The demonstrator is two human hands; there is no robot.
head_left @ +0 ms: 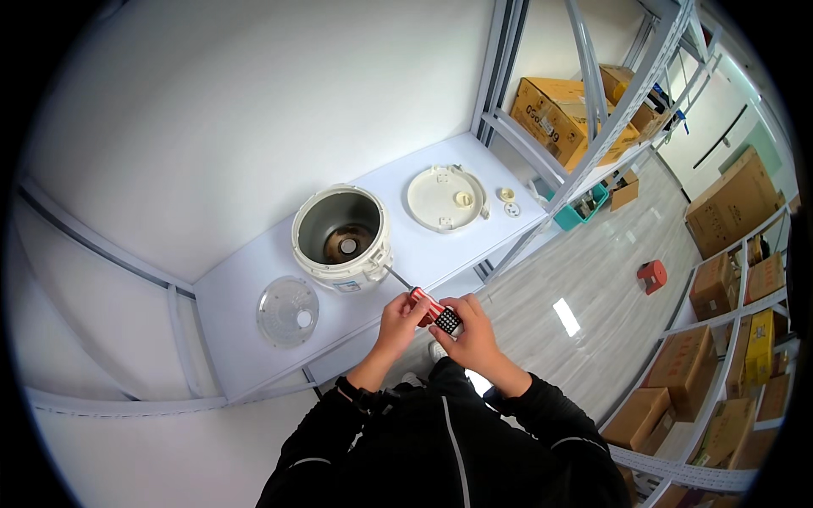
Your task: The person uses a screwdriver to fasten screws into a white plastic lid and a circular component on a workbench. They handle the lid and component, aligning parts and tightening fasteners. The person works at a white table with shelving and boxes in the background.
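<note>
The screwdriver (434,308) apparently straddles the table edge (500,240).

Metal shelves (677,468) flank a pale, glossy floor (584,364).

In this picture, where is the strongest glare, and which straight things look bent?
Head view: a white glare patch on the grey floor; head view: the lower-right shelving rack curves near the rim, while the screwdriver looks fairly straight.
</note>
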